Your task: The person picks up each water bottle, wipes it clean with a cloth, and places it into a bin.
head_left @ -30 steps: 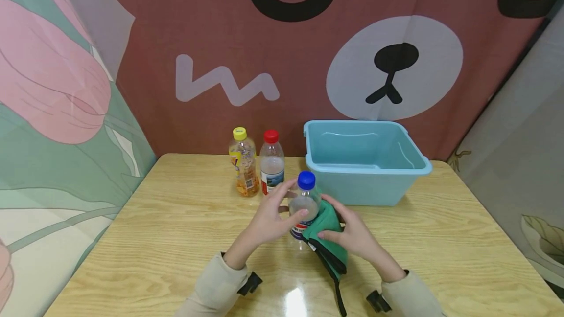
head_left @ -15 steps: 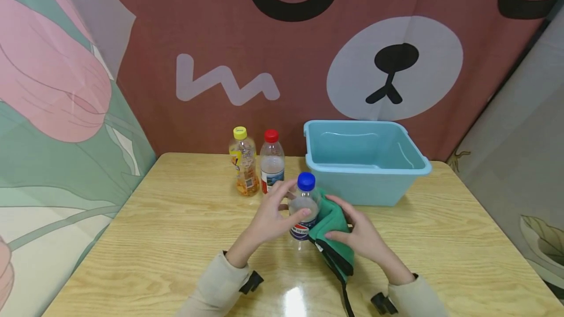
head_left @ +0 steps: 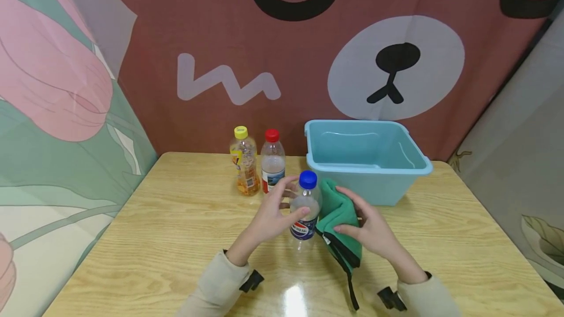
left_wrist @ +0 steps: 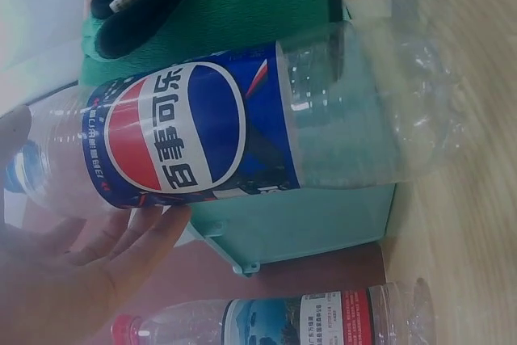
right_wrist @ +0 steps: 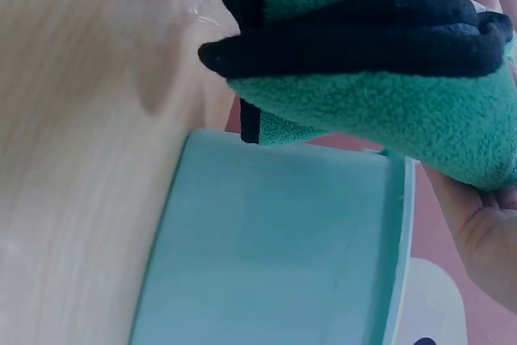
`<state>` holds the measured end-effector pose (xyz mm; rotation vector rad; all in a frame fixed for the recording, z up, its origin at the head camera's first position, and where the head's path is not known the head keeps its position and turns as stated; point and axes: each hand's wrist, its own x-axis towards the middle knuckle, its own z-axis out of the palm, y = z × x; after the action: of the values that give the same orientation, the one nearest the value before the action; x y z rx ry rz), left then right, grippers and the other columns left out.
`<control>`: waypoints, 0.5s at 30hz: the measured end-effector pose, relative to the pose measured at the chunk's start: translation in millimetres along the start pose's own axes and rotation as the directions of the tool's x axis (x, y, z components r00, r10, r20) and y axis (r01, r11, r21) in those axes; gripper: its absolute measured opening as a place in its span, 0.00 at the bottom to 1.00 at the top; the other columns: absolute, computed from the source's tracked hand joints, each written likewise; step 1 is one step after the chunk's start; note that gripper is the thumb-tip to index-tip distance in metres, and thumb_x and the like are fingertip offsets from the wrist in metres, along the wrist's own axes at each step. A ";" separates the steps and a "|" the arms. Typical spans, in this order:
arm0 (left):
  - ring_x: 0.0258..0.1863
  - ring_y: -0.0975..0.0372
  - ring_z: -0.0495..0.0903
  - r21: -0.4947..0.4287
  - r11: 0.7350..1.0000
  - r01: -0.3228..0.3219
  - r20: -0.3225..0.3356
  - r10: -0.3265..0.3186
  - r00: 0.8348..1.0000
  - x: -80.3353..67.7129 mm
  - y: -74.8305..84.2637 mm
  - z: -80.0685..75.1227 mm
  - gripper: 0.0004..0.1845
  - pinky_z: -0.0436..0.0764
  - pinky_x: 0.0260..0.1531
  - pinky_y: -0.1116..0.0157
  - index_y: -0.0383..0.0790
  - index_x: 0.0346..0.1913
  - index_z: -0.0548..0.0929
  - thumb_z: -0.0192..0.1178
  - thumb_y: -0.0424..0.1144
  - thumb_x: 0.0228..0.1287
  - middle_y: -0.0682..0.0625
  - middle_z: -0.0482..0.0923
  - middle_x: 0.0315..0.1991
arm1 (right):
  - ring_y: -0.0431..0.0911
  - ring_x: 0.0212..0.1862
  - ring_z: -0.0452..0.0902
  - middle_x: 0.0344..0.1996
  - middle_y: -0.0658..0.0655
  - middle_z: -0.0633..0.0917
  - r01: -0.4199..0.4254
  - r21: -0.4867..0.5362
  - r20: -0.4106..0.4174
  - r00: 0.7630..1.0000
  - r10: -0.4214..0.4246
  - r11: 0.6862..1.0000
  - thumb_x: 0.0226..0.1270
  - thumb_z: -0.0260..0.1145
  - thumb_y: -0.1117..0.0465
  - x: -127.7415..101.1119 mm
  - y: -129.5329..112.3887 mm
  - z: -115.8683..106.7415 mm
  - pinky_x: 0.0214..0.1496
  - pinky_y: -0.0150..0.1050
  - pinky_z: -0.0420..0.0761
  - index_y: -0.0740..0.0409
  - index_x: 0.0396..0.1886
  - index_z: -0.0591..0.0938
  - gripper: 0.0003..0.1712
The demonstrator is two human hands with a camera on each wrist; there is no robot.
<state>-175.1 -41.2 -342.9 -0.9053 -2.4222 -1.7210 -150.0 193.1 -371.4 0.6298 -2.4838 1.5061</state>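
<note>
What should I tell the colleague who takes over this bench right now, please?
Left hand grips the blue-capped bottle, upright on the table. Right hand holds the folded green cloth against the bottle's side. Two more bottles, yellow-capped and red-capped, stand behind; the blue bin looks empty. Whether any wiping is finished cannot be told; nothing is binned yet.

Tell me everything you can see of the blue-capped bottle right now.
The blue-capped bottle is clear thin plastic, looks empty, with a blue, red and white Pepsi label around its middle. It stands upright on the wooden table. The left hand holds its side; the green cloth in the right hand lies against its other side.
</note>
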 end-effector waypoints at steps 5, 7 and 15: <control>0.47 0.50 0.73 -0.019 1.000 -0.001 0.012 0.001 1.000 -1.6 8.0 -3.3 0.30 0.79 0.42 0.59 0.31 0.61 0.62 0.61 0.31 0.57 0.35 0.70 0.48 | 0.46 0.36 0.76 0.46 0.63 0.76 0.013 -0.015 -0.011 1.000 -0.014 1.000 0.48 0.71 0.70 3.2 -4.6 -5.7 0.29 0.37 0.80 0.54 0.65 0.65 0.43; 0.48 0.49 0.73 -0.028 1.000 -0.004 0.018 0.004 1.000 -0.6 2.5 -3.1 0.30 0.79 0.43 0.59 0.31 0.61 0.60 0.61 0.30 0.57 0.34 0.70 0.49 | 0.46 0.37 0.76 0.47 0.63 0.75 0.023 -0.020 -0.019 1.000 -0.023 1.000 0.48 0.71 0.71 4.9 -6.7 -8.0 0.30 0.37 0.80 0.54 0.65 0.65 0.43; 0.50 0.52 0.74 -0.068 0.998 -0.001 0.023 0.002 1.000 4.9 -31.4 -2.0 0.28 0.78 0.44 0.61 0.36 0.59 0.63 0.62 0.33 0.58 0.38 0.71 0.52 | 0.48 0.37 0.76 0.50 0.65 0.74 0.096 -0.036 -0.027 0.995 -0.097 0.995 0.46 0.71 0.74 11.5 -15.4 -12.2 0.30 0.37 0.81 0.56 0.65 0.64 0.44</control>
<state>-194.7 -47.5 -367.2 -0.9392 -2.3901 -1.8124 -154.5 194.5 -349.2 0.7062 -2.4153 1.4246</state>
